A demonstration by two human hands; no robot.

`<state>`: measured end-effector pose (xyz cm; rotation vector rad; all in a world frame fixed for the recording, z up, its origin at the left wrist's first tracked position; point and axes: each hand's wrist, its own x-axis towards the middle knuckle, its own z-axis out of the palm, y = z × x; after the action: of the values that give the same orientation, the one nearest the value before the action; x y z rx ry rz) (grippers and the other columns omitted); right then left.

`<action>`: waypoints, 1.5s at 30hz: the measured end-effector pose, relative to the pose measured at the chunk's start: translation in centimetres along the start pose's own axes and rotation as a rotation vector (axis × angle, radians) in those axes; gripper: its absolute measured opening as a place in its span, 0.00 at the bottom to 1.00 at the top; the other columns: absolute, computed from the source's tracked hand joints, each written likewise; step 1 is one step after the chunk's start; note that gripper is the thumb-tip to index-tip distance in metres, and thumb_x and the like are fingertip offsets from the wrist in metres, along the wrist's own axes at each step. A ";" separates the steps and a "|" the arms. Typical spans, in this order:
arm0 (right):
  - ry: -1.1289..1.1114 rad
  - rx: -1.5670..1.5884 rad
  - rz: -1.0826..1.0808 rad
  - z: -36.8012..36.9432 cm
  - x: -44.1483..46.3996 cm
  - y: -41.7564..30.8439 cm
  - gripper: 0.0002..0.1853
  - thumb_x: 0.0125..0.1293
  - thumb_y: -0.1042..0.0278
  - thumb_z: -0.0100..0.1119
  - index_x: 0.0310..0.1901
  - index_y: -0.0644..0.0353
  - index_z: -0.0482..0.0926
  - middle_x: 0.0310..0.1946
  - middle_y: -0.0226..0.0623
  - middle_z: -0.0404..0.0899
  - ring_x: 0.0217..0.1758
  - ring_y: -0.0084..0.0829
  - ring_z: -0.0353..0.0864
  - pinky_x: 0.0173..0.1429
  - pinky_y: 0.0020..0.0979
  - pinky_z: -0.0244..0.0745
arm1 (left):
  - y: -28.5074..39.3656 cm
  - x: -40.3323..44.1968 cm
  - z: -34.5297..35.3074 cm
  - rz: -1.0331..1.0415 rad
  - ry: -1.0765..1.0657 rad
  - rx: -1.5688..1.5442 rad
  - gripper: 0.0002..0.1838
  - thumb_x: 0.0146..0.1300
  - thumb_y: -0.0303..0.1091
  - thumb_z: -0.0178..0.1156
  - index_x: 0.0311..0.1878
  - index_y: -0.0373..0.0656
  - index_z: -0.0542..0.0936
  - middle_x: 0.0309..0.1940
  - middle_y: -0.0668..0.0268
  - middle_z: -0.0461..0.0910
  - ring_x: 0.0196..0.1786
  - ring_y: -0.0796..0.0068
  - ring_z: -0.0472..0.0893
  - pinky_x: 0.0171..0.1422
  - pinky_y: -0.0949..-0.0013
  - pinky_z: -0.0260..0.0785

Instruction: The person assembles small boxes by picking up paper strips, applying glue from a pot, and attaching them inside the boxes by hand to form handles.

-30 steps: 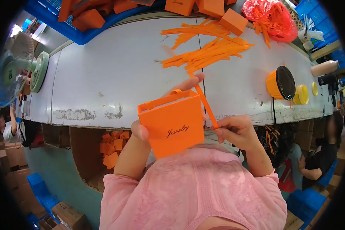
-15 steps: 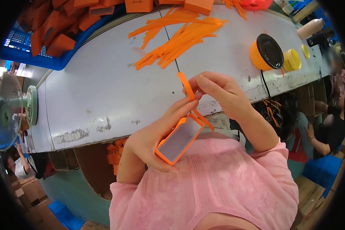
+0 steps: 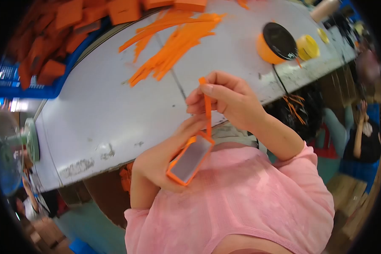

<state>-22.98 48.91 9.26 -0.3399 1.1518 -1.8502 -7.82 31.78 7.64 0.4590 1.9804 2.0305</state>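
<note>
My left hand (image 3: 158, 158) is closed around a small orange box (image 3: 191, 160) with a grey inner face, held close to my chest. An orange strip (image 3: 208, 111) runs upward from the box's upper end. Between thumb and fingers, my right hand (image 3: 235, 99) pinches the top of that strip, which looks nearly straight. The left fingertips lie close to the strip's lower part; whether they press on it I cannot tell.
On the white table (image 3: 110, 93) lies a pile of loose orange strips (image 3: 169, 46). A blue basket (image 3: 57, 91) of orange boxes stands far left. At right are an orange pot with a black top (image 3: 279, 42) and a yellow tape roll (image 3: 307, 47). A fan (image 3: 29, 139) stands left.
My right hand has taken the strip's upper end, which curved free before, and the strip is now drawn straighter. The box has shifted slightly left and down in view. The whole view has tilted.
</note>
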 end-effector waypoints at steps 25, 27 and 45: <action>0.648 -0.013 -0.286 -16.6 -6.7 -6.2 0.10 0.72 0.63 0.63 0.35 0.59 0.78 0.24 0.21 0.69 0.19 0.11 0.56 0.22 0.17 0.50 | -0.8 2.4 0.1 -0.133 0.191 -0.227 0.81 0.19 0.51 0.88 0.80 0.33 0.53 0.67 0.41 0.67 0.58 0.66 0.76 0.62 0.63 0.67; 0.636 -0.025 -0.274 -16.4 -6.6 -6.3 0.10 0.73 0.64 0.62 0.35 0.58 0.78 0.23 0.21 0.67 0.20 0.10 0.55 0.22 0.16 0.50 | -0.6 2.6 0.4 -0.184 0.251 -0.249 0.81 0.18 0.51 0.89 0.79 0.33 0.53 0.67 0.42 0.68 0.57 0.66 0.77 0.62 0.64 0.67; 0.792 -0.070 -0.180 -16.6 -7.3 -6.3 0.15 0.68 0.66 0.60 0.25 0.52 0.66 0.18 0.16 0.57 0.17 0.12 0.50 0.20 0.21 0.44 | 0.0 2.1 0.2 -0.142 0.378 -0.216 0.81 0.20 0.53 0.89 0.80 0.34 0.51 0.65 0.49 0.70 0.55 0.67 0.78 0.61 0.63 0.69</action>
<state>-32.71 65.31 7.27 0.3025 1.7534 -2.1768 -9.68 32.80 7.75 -0.1186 1.8872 2.3351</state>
